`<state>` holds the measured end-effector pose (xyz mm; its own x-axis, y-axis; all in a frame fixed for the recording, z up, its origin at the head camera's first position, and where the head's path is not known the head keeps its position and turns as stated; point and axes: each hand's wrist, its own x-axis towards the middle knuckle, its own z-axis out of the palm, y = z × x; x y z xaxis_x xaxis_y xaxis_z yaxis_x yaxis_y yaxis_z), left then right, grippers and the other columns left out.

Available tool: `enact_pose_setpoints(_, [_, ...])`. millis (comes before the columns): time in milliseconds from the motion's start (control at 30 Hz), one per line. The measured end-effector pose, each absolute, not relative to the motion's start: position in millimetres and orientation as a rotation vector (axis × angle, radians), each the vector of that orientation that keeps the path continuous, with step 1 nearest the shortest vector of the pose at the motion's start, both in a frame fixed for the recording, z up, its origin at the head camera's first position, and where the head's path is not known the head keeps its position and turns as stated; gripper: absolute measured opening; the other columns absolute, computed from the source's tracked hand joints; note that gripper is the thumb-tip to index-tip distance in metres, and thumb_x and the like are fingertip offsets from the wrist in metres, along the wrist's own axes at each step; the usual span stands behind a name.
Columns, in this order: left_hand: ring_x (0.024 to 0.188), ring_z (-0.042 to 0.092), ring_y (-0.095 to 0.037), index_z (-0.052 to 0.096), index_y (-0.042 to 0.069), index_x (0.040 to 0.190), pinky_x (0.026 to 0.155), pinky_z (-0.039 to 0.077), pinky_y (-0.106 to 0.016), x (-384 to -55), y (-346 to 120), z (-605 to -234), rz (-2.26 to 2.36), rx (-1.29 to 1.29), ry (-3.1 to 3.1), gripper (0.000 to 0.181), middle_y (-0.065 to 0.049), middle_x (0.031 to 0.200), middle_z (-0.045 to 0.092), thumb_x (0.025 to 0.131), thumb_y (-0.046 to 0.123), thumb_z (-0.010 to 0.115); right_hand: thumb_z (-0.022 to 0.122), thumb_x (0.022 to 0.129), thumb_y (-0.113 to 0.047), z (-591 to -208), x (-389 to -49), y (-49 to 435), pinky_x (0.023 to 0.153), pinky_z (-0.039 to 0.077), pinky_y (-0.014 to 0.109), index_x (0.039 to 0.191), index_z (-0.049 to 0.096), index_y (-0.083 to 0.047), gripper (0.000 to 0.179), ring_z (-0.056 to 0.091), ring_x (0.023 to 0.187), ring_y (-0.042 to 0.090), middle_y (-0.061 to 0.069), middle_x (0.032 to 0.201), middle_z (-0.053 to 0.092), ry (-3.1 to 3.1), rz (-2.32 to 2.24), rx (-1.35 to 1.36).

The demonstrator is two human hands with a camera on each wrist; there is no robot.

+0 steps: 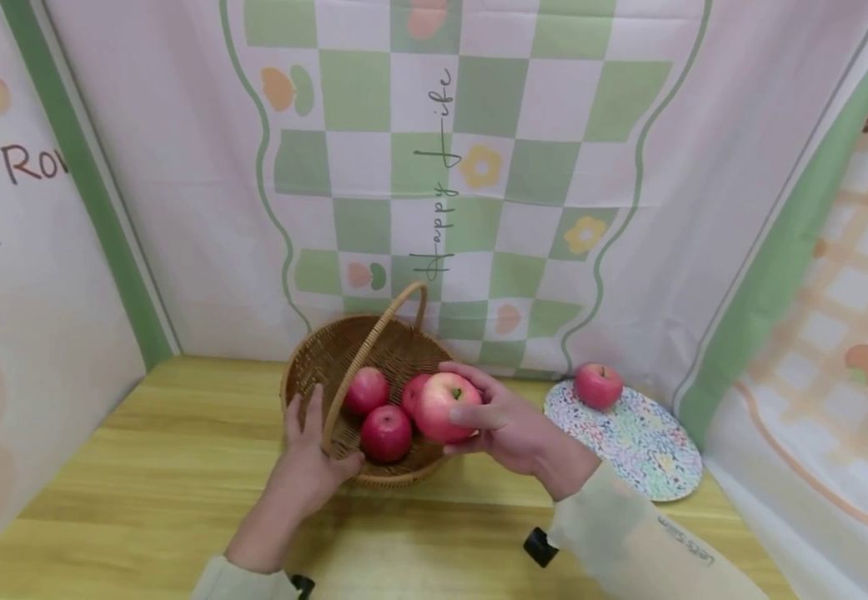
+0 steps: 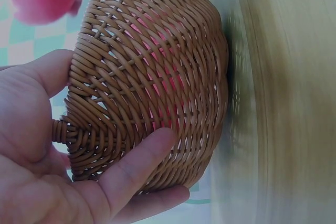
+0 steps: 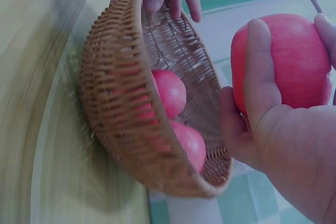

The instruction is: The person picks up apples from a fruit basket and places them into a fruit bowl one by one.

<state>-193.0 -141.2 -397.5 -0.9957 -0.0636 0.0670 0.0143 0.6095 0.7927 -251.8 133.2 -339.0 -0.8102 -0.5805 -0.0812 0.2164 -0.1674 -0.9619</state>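
Note:
A red apple (image 1: 443, 407) is held in my right hand (image 1: 512, 425), with the fingers and thumb around its sides, above the right part of the wicker basket (image 1: 396, 481). My left hand (image 1: 302, 475) grips the basket's rim near the foot of the arched handle (image 1: 362, 354). In the left wrist view, two fingers (image 2: 139, 166) lie along the woven outer wall. Inside the basket are three apples, one at the back (image 1: 366, 390), one in front (image 1: 386, 433) and one (image 1: 413, 392) partly hidden behind the held apple.
To the right, a round speckled mat (image 1: 651, 450) lies on the wooden table (image 1: 141, 467), with another apple (image 1: 599, 386) at its far edge. A printed cloth (image 1: 434, 208) hangs close behind the basket, and side cloths border the table left and right.

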Motion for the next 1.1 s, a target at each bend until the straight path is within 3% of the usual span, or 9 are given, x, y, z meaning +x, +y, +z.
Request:
enact_pose_setpoints(133, [0.075, 0.062, -0.026, -0.010, 0.027, 0.160, 0.052, 0.046, -0.033, -193, -141, -397, -1.340, 0.052, -2.741, 0.117, -0.022, 0.161, -0.015, 0.085, 0.026, 0.080, 0.068, 0.091, 0.001, -338, -248, 154, 0.078, 0.055, 0.051, 0.151, 0.037, -0.018, 0.070, 0.059, 0.108, 0.039, 0.018, 0.147, 0.031, 1.606, -2.021, -0.416])
enact_pose_setpoints(433, [0.063, 0.057, -0.020, -0.009, 0.026, 0.160, 0.052, 0.046, -0.034, -192, -139, -397, -1.376, 0.045, -2.731, 0.118, -0.022, 0.161, -0.015, 0.084, 0.024, 0.080, 0.063, 0.095, -0.002, -340, -242, 218, 0.078, 0.056, 0.042, 0.147, 0.043, -0.023, 0.060, 0.057, 0.109, 0.035, 0.019, 0.143, 0.029, 1.719, -2.049, -0.329])
enact_pose_setpoints(633, [0.082, 0.063, -0.031, -0.008, 0.025, 0.161, 0.054, 0.047, -0.033, -192, -138, -397, -1.339, 0.049, -2.737, 0.117, -0.023, 0.161, -0.013, 0.084, 0.025, 0.080, 0.060, 0.097, -0.003, -349, -239, 264, 0.079, 0.056, 0.036, 0.146, 0.045, -0.027, 0.056, 0.057, 0.109, 0.032, 0.018, 0.146, 0.020, 1.801, -2.095, -0.184])
enact_pose_setpoints(867, [0.097, 0.061, -0.041, -0.007, 0.024, 0.161, 0.058, 0.048, -0.034, -194, -139, -398, -1.309, 0.051, -2.738, 0.116, -0.023, 0.161, -0.013, 0.084, 0.027, 0.080, 0.056, 0.102, -0.006, -369, -244, 313, 0.088, 0.053, 0.041, 0.138, 0.052, -0.036, 0.048, 0.058, 0.107, 0.028, 0.020, 0.142, 0.019, 1.859, -2.143, -0.124])
enact_pose_setpoints(1100, [0.104, 0.059, -0.048, -0.007, 0.023, 0.161, 0.062, 0.051, -0.038, -193, -139, -398, -1.305, 0.054, -2.732, 0.116, -0.024, 0.161, -0.012, 0.084, 0.026, 0.080, 0.058, 0.100, -0.005, -388, -258, 357, 0.093, 0.049, 0.043, 0.152, 0.027, -0.026, 0.064, 0.061, 0.101, 0.023, 0.016, 0.150, 0.006, 1.910, -2.214, 0.076])
